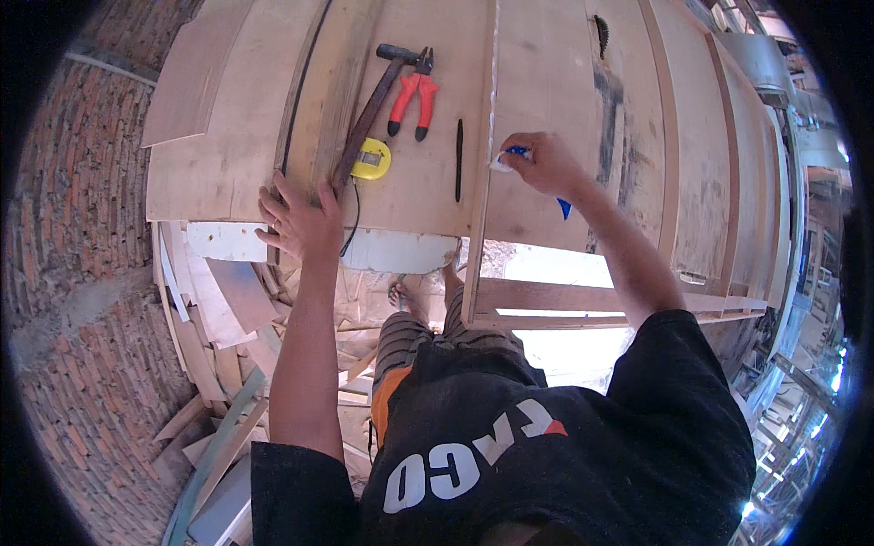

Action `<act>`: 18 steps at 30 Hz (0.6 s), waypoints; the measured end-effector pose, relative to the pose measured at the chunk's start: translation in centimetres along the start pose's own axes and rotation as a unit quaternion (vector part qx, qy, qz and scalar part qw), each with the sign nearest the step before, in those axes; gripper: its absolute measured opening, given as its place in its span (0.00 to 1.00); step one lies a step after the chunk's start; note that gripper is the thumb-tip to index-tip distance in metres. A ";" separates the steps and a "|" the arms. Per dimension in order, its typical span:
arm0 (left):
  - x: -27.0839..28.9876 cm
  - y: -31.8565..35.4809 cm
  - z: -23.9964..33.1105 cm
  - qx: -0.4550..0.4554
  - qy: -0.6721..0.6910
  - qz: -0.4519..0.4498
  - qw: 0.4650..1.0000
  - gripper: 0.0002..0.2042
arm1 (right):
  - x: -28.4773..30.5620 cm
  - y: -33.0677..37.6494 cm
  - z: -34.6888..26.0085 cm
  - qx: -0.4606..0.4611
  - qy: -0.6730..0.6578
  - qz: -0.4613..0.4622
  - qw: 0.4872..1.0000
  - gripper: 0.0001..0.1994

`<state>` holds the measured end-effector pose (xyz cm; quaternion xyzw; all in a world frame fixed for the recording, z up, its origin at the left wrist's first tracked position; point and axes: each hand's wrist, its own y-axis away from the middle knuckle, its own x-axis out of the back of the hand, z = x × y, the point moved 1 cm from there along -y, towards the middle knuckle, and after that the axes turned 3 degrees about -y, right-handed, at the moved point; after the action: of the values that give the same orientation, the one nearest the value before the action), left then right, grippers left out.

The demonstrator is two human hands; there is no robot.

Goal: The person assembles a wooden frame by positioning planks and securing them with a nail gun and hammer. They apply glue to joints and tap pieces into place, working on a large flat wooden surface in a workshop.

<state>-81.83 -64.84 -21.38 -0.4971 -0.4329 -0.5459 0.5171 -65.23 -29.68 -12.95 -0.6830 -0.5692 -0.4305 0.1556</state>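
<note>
My right hand [544, 164] is closed round a small soft-looking packet, white and blue [564, 209], whose exact kind I cannot make out. Its white end is beside an upright wooden strip [482, 182], along which runs a thin white bead [494, 77], like glue. My left hand [302, 218] lies with fingers spread over the near end of a long timber batten [332, 82]. Close to it are a hammer [366, 118], red-handled pliers [414, 96] and a yellow tape measure [371, 159]. A thin dark stick [459, 159], perhaps a pencil, lies on the plywood panel [428, 205].
More wooden strips [663, 118] stand across the panel to the right. A dark toothed piece [602, 36] lies at the far side. Wood offcuts [241, 300] clutter the floor at left, by a brick wall [82, 227]. A black cord [351, 223] hangs near my left hand.
</note>
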 end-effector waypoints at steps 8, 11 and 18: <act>0.3 0.0 0.1 0.000 0.007 -0.007 1.000 0.43 | -3.2 5.7 -1.3 -0.048 -0.076 -0.020 0.996 0.12; 0.8 0.1 0.3 -0.002 0.018 0.000 1.000 0.43 | -3.7 7.7 -2.9 -0.049 -0.085 -0.017 0.995 0.12; 0.8 0.1 0.4 -0.006 0.025 0.002 1.000 0.44 | -5.7 11.2 -4.5 -0.075 -0.085 -0.030 0.993 0.11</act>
<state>-81.70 -64.53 -20.49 -0.4873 -0.4152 -0.5598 0.5261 -56.81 -39.90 -11.56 -0.7099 -0.5664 -0.4166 0.0417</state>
